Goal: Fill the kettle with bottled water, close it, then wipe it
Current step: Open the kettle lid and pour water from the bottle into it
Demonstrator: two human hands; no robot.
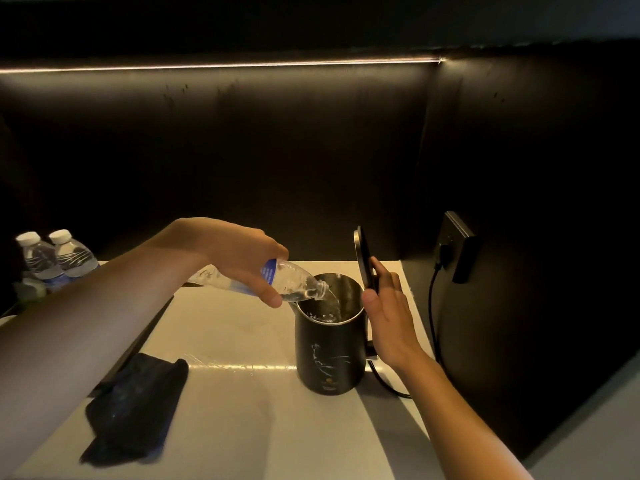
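A black kettle with white marbling stands on the pale counter, its lid tipped up and back. My left hand grips a clear plastic water bottle, tilted with its mouth over the kettle's opening; water streams into the kettle. My right hand is at the kettle's right side, fingers against the raised lid, holding it upright. A dark folded cloth lies on the counter at the front left.
Two capped water bottles stand at the back left. A black power cord runs from the kettle's base to a wall socket on the dark right wall. A dark back wall closes the niche.
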